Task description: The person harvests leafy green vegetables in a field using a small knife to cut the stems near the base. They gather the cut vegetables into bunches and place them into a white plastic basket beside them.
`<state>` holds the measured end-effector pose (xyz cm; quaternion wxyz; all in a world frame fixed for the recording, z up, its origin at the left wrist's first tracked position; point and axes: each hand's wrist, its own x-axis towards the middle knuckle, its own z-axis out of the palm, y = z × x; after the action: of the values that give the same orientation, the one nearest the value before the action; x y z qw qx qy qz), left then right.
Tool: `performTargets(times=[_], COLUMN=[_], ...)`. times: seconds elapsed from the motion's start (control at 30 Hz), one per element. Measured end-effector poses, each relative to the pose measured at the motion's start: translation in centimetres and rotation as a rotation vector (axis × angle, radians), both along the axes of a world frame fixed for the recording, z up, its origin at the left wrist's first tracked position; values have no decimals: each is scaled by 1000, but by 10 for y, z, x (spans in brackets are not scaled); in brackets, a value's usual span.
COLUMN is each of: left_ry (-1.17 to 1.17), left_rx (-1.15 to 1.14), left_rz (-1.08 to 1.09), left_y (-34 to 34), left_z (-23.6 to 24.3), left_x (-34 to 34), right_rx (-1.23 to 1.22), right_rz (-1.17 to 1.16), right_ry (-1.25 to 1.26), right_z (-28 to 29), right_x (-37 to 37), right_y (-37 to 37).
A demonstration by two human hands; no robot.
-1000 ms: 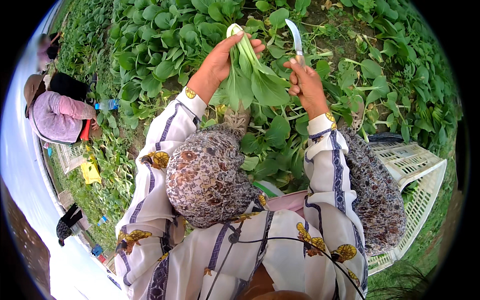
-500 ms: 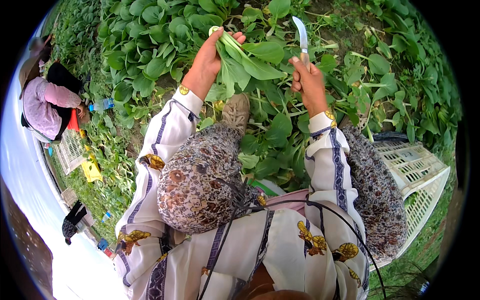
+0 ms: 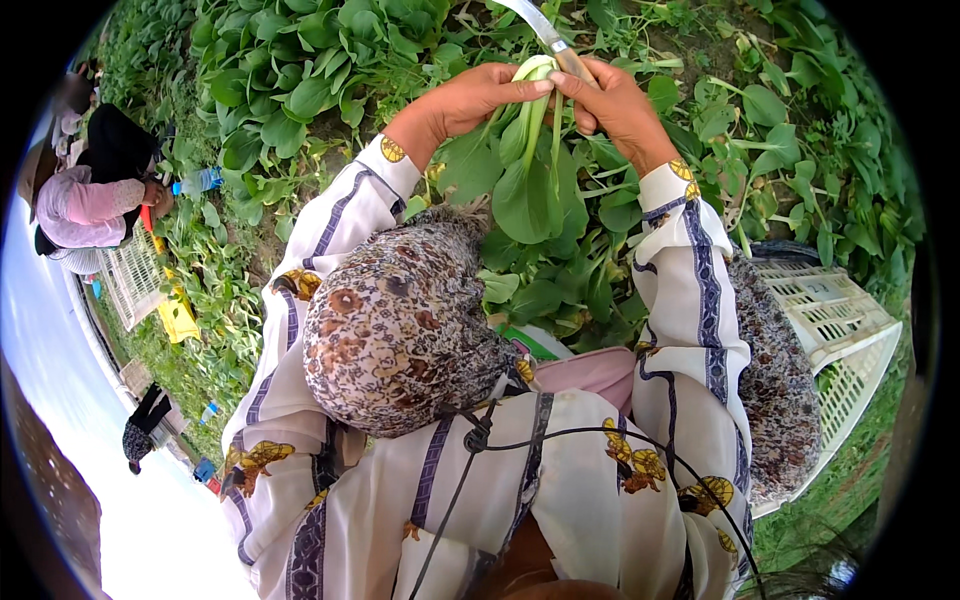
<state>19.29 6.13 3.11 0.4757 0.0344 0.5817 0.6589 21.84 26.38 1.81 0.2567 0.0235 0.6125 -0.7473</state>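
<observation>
A leafy bok choy plant [image 3: 530,190] hangs leaves down between my two hands, its pale stem base at the top. My left hand [image 3: 480,98] grips that base from the left, thumb laid across it. From the right, my right hand [image 3: 615,105] touches the base with its thumb while its fingers wrap the wooden handle of a knife [image 3: 545,30]. The knife's curved blade points up and to the left, away from the stems, and its tip runs to the top edge of the view.
Bok choy plants [image 3: 290,80] grow thickly ahead and at right. A white plastic crate [image 3: 840,320] stands by my right leg. At far left a person in pink [image 3: 95,205] sits near another crate [image 3: 133,280], a yellow bag [image 3: 178,318] and a water bottle [image 3: 200,181].
My right hand has moved up and left to meet the bok choy, bringing the knife along. The bok choy has swung from lying sideways to hanging leaves down, and my left hand has shifted right.
</observation>
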Motion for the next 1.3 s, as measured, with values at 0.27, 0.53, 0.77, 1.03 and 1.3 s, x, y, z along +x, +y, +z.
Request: performTargets(times=[0.27,0.53,0.77,1.03,1.3], left_ry=[415,500,163,-4,101], left_rx=[-388,-322,-210,-77,-270], left_rz=[-53,-54,-267,-411,-119], left_y=[-9,6,-1,-6,-26], left_z=[-24,-36,-34,-27,-27], left_x=[0,11,10,12,14], right_rx=[248,281,113,263,535], right_rz=[71,-325,84,350,75], right_ry=[26,126,-70,44,183], right_z=[5,-33,-24,-23,-28], right_x=[1,15,13,19,20], right_y=[38,-24,16,28,44])
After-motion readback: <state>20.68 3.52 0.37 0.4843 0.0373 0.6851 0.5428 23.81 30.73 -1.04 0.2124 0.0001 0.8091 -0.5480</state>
